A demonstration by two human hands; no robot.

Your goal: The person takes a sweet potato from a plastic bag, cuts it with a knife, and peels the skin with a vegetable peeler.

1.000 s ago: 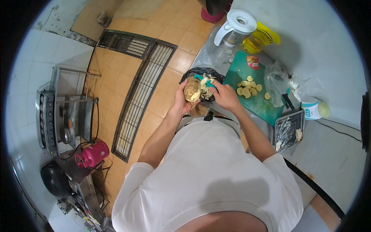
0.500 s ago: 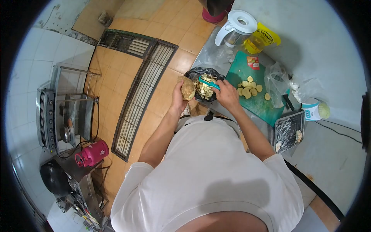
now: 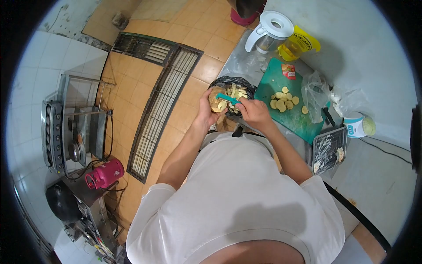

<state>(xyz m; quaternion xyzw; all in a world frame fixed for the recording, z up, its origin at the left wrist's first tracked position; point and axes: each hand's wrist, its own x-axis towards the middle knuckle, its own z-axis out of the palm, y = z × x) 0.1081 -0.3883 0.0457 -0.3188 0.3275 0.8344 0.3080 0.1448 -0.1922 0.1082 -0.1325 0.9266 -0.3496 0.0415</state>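
My left hand (image 3: 205, 108) is closed round a large brown potato (image 3: 215, 97), which shows a pale peeled patch on its lower right. In my right hand (image 3: 256, 113) is a teal peeler (image 3: 229, 99), its head against the potato's right side. Just beyond and partly beneath the hands is a black plastic bag (image 3: 249, 90) holding pale peelings (image 3: 237, 91). To the right lies a green cutting board (image 3: 297, 122) with several pale potato slices (image 3: 281, 105) and a small red packet (image 3: 288, 71) on it.
Behind the board stand a white-lidded jug (image 3: 275, 25) and a yellow pouch (image 3: 300, 42). A clear bag (image 3: 314, 97), a black-handled knife (image 3: 328, 116), a metal tray (image 3: 329, 149) and a white tub (image 3: 355, 125) are at right. A pink gas cylinder (image 3: 108, 173) stands left.
The peeler first moved off the potato over the bag, then came back left onto it. My left hand has tilted the potato, and its peeled patch shows again.
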